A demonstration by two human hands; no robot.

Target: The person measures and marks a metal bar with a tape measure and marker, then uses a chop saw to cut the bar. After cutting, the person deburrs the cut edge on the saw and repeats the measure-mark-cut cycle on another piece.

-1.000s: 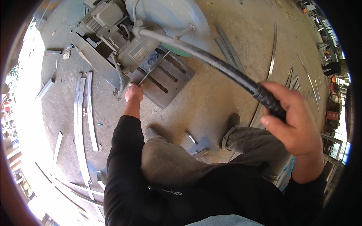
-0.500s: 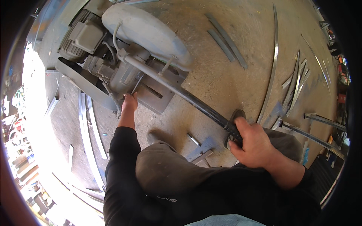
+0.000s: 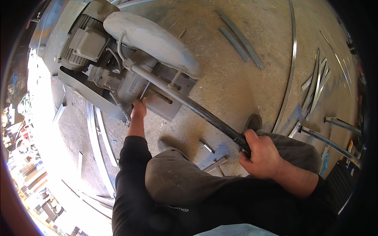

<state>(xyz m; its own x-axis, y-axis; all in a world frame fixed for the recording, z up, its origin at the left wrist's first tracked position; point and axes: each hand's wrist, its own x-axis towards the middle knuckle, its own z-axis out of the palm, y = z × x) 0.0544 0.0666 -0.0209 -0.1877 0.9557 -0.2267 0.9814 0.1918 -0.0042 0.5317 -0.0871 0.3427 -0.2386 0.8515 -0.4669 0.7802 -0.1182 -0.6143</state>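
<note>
The right hand (image 3: 263,155) is wrapped tight around the end of the black handle (image 3: 204,114), which runs up and left from it to the saw (image 3: 130,67) on the floor. The left hand (image 3: 138,110), fingers together, presses on the saw's base beside a metal strip (image 3: 145,91).

One chop saw (image 3: 134,67) is sitting on the concrete floor (image 3: 236,78), with one long black handle (image 3: 204,114); two hands are showing, left hand (image 3: 138,111) and right hand (image 3: 262,155); two flat grey bars (image 3: 240,39) are lying side by side; two shoes are showing, one dark shoe (image 3: 252,122) in sun
</note>
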